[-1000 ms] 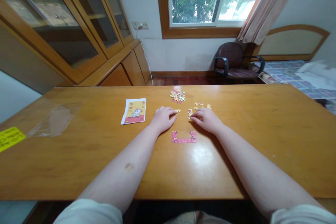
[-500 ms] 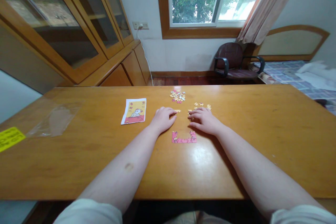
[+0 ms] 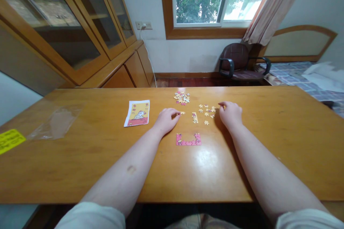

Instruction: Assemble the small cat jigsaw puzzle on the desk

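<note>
A yellow piece (image 3: pixel 183 113) is met by the curled left hand (image 3: pixel 166 120), any pinch unclear; the right hand (image 3: pixel 231 114) is held beside loose pieces (image 3: pixel 206 122), grip likewise unclear; a pink section (image 3: pixel 189 143) is laid nearer.

The right hand (image 3: pixel 231 115), which in the earlier views touches or covers the yellow strip of joined pieces (image 3: pixel 195 117), now lies well to the right of this strip, its fingers gathered rather than spread. The strip is now exposed along its full length. Several loose yellow pieces (image 3: pixel 206 122), previously hidden by the hand, now show just right of the strip.
</note>
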Demonstrator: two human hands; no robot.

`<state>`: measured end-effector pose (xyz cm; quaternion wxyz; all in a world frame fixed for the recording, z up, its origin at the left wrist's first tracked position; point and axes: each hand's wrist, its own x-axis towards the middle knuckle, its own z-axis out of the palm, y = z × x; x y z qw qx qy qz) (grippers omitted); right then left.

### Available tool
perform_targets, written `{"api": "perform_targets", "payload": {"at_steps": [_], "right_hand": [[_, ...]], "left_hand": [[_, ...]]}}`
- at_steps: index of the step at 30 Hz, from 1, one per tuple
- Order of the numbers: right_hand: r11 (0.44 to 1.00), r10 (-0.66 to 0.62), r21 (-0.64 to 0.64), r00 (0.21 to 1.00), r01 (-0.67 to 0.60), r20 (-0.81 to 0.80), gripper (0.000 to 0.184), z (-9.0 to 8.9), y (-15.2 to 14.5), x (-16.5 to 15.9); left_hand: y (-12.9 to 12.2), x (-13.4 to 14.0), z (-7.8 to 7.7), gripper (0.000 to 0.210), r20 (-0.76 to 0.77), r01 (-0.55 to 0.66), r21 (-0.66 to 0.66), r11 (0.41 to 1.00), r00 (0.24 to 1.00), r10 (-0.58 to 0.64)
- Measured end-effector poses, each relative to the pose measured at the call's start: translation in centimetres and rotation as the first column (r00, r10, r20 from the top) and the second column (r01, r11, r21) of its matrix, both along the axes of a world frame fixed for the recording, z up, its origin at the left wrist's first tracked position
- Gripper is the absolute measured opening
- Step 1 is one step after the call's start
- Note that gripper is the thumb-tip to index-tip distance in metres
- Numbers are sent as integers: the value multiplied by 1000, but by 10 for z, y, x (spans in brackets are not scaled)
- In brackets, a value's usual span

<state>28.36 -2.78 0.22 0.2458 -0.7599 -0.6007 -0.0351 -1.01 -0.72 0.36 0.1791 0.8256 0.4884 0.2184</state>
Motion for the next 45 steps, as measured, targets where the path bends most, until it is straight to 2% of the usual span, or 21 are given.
{"api": "perform_targets", "payload": {"at_steps": [8,17,24,31,38,42,45], "right_hand": [[991,-93,-105,993,85,-71,35,-10,8,7],[981,-92,-178,995,81,-50,34,-6,8,5],[980,-7,-200,1000,6,-4,34,-3,5,3],[963,136,-244,987,-113,80,27,3,2,-6],[949,142,-297,986,-110,90,24,-2,6,-5],[956,121,-277,989,-93,87,19,-1,7,-5],[963,155,-231,987,-141,45,14,4,3,-7]], "left_hand": [[4,-2,-5,24,57,-12,1,1000,998,12],[5,-3,-5,23,80,-20,-2,1000,997,21],[6,-4,-7,23,82,-16,13,1000,996,15],[6,-3,-8,23,83,-15,16,1000,996,14],[6,-3,-8,23,75,-15,13,1000,997,14],[6,-3,-7,23,76,-15,10,1000,997,15],[5,-2,-7,23,72,-17,9,1000,997,17]]}}
